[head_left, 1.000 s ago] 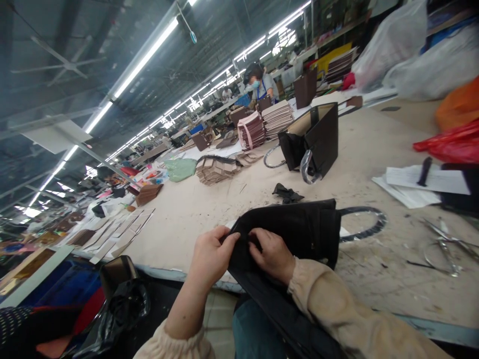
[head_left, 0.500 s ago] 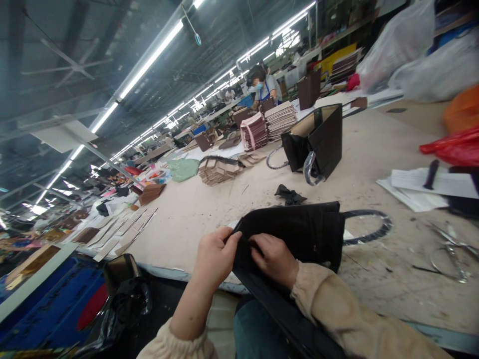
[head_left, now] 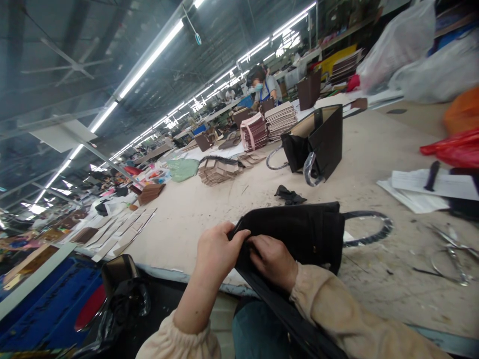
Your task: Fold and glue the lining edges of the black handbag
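Note:
A black handbag point(head_left: 288, 222) lies on its side at the front edge of the table, its wrapped handle point(head_left: 370, 214) stretching to the right. My left hand point(head_left: 219, 249) pinches the bag's left edge between thumb and fingers. Close beside it, my right hand point(head_left: 273, 262) has its curled fingers pressed on black material at the same edge; its fingertips are partly hidden. A long black strip of material point(head_left: 277, 304) hangs from there over the table edge, past my lap.
Behind stands an upright dark handbag point(head_left: 327, 144), with a black scrap point(head_left: 290, 194) before it. Scissors point(head_left: 452, 249) and white papers point(head_left: 415, 189) lie right. Stacked pieces point(head_left: 219, 171) sit farther back. A blue bin point(head_left: 41, 299) is at lower left. A co-worker point(head_left: 265, 87) is in the distance.
My left thumb has shifted slightly right along the bag's edge, nearer my right fingers. The bag and my right hand have hardly moved.

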Demonstrator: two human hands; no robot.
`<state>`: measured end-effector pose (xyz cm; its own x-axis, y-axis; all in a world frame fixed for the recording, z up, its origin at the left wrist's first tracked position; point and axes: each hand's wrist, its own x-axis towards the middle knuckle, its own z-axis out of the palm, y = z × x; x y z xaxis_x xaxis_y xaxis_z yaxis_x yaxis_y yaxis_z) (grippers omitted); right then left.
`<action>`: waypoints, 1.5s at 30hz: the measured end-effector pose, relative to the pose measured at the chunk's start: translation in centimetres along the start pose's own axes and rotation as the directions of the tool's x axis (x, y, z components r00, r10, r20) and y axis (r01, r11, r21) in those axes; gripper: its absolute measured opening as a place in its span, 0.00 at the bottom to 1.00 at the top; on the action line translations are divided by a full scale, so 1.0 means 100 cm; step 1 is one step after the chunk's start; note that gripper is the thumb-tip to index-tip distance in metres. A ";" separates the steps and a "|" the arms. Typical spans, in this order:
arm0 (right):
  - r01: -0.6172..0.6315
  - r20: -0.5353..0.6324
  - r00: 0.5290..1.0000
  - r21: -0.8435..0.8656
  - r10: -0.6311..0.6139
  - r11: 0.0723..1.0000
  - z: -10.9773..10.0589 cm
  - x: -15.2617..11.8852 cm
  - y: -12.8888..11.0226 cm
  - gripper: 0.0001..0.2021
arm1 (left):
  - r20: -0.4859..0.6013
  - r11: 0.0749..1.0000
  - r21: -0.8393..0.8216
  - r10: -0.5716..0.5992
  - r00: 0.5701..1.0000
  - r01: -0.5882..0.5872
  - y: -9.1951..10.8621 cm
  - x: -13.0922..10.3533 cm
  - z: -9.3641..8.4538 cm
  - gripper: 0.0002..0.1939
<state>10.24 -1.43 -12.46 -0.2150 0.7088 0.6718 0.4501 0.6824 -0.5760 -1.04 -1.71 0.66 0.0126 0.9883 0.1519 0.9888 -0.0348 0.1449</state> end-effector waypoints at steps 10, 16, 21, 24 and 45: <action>0.004 0.009 1.000 0.016 -0.004 1.000 0.000 -0.002 0.000 0.09 | -0.029 0.998 -0.021 0.056 0.998 -0.057 -0.005 -0.003 0.002 0.19; -0.003 0.034 0.999 0.013 0.003 1.000 0.002 -0.003 0.002 0.10 | -0.024 0.995 -0.075 0.071 0.997 -0.073 -0.009 -0.003 0.004 0.19; -0.011 0.095 0.995 -0.031 0.014 0.999 -0.011 0.001 -0.006 0.09 | -0.026 0.991 -0.122 0.057 0.998 -0.059 -0.011 -0.001 0.006 0.18; 0.004 0.101 0.995 -0.039 0.000 0.999 -0.034 0.008 -0.017 0.08 | -0.020 0.988 -0.146 0.049 0.999 -0.052 -0.010 0.000 0.006 0.19; 0.186 0.358 0.930 -0.263 -0.083 0.947 -0.082 0.088 -0.015 0.09 | 0.047 0.958 -0.272 0.104 0.993 -0.087 -0.013 -0.001 0.000 0.16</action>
<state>14.81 2.33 -1.85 -0.5478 0.6661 0.5061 0.6141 0.7310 -0.2975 -2.35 -1.73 0.42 0.1221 0.9853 0.1196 0.9060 -0.1598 0.3919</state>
